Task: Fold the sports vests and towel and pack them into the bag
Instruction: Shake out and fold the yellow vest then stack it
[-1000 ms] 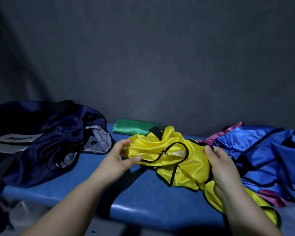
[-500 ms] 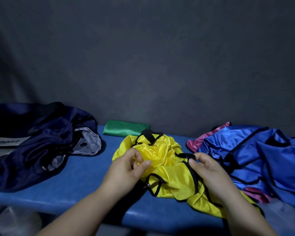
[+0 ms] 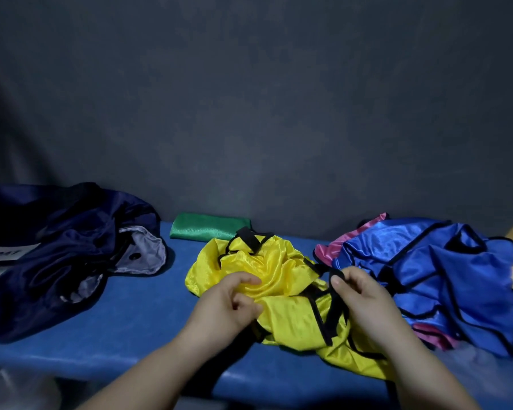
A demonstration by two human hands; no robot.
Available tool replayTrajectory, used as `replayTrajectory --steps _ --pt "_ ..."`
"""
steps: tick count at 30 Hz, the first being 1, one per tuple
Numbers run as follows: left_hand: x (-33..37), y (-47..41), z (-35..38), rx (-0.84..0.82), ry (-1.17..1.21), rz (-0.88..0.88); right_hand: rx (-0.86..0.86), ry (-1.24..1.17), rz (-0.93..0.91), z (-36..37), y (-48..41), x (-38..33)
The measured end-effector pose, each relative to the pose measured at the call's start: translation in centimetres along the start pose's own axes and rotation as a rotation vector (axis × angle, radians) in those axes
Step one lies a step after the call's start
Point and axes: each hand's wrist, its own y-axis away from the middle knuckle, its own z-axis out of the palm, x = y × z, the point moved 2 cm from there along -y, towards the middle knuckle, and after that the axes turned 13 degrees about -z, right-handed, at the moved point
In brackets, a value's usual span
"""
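Both hands gripped the crumpled yellow vest (image 3: 279, 270) on the blue bench (image 3: 137, 315). The left hand (image 3: 228, 303) bunched its fabric with curled fingers. The right hand (image 3: 362, 294) pinched its black trim.

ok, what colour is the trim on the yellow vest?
Black trim edging the yellow vest; shows best in the head view.

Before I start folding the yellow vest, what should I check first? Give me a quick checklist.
1. Left hand grips the yellow vest: ok.
2. Right hand pinches its black trim: ok.
3. Vest laid flat for folding: not ok, it is bunched up.
4. Bare bench showing between bag and vest: ok.
5. Bag mouth open enough for packing: cannot tell.
6. Vest free of the blue vest beside it: cannot tell.
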Motion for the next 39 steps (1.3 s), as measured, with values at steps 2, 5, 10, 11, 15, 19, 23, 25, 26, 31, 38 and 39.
replayTrajectory --steps 2,5,10,11,15,19,23,25,26,31,38,39 --pt "0.5 0.0 -0.6 0.024 0.136 0.044 0.104 -0.050 0.020 -0.5 -0.2 0.1" --pt "0.9 -0.1 -1.5 0.063 0.285 0.076 0.262 -0.206 0.101 -1.4 -0.7 0.7" --pt "0.7 -0.5 -3.2 0.091 0.371 0.081 0.434 -0.030 0.121 -3.1 -0.9 1.2" --pt "0.7 -0.5 -3.3 0.087 0.387 0.078 0.463 0.000 0.126 -3.4 -0.8 1.2" --pt "0.8 -0.4 -3.4 0.026 0.480 0.065 0.549 0.125 0.078 -3.1 -0.4 0.0" --pt "0.9 -0.3 -2.8 -0.070 0.534 0.025 0.327 0.266 -0.194 -1.1 0.6 -3.4" --pt "1.4 0.0 -2.4 -0.113 0.523 0.056 -0.280 0.190 0.034 3.1 2.1 -5.4" --pt "1.5 0.1 -2.2 -0.145 0.525 0.081 -0.350 0.176 0.087 4.5 2.5 -5.2" --pt "1.5 0.2 -2.1 -0.163 0.517 0.093 -0.334 0.145 0.097 4.8 2.6 -5.2" --pt "1.5 0.5 -2.0 -0.271 0.431 0.116 -0.079 -0.468 0.283 5.1 2.1 -5.0" --pt "1.8 1.4 -1.6 -0.279 0.254 0.142 0.151 -1.041 0.376 4.4 1.1 -4.6" --pt "1.8 1.4 -1.5 -0.287 0.247 0.148 0.167 -1.052 0.367 4.4 1.0 -4.4"
